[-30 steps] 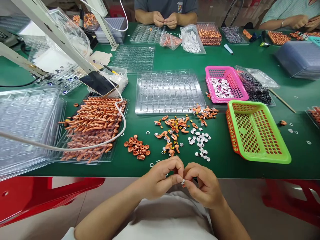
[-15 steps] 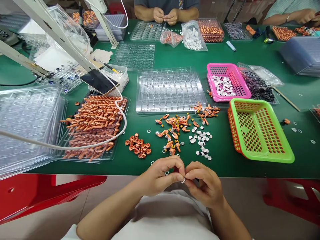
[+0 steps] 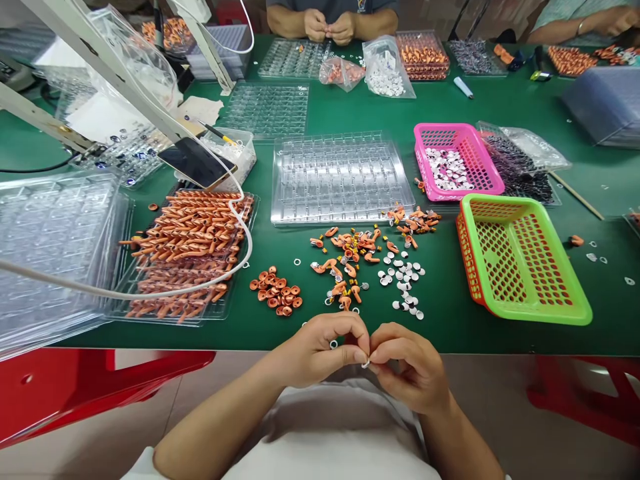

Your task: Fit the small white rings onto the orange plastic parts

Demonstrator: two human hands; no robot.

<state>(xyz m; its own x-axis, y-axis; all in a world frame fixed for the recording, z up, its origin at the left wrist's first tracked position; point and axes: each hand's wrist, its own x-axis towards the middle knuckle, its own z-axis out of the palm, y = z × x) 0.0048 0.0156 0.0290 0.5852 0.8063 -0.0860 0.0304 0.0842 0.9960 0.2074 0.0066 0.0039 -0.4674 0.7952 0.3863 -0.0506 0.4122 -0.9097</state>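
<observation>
My left hand (image 3: 327,350) and my right hand (image 3: 413,367) meet at the table's front edge, fingertips pinched together on a small white ring (image 3: 365,364). A second white ring (image 3: 333,345) shows in the gap of my left hand's curled fingers. Just beyond the hands lie orange curved parts with yellow ends (image 3: 353,247), white discs (image 3: 407,270) and a pile of copper-coloured cups (image 3: 277,293).
A clear tray (image 3: 340,180) lies mid-table. Right of it are a pink basket (image 3: 423,180) holding white pieces and a green basket (image 3: 540,310). Orange parts (image 3: 190,247) fill trays at left, under a white cable (image 3: 210,287). A co-worker's hands (image 3: 330,27) are across the table.
The view has shifted slightly. My hands keep the same pinch, and the small white ring between the fingertips has tilted or moved a little.
</observation>
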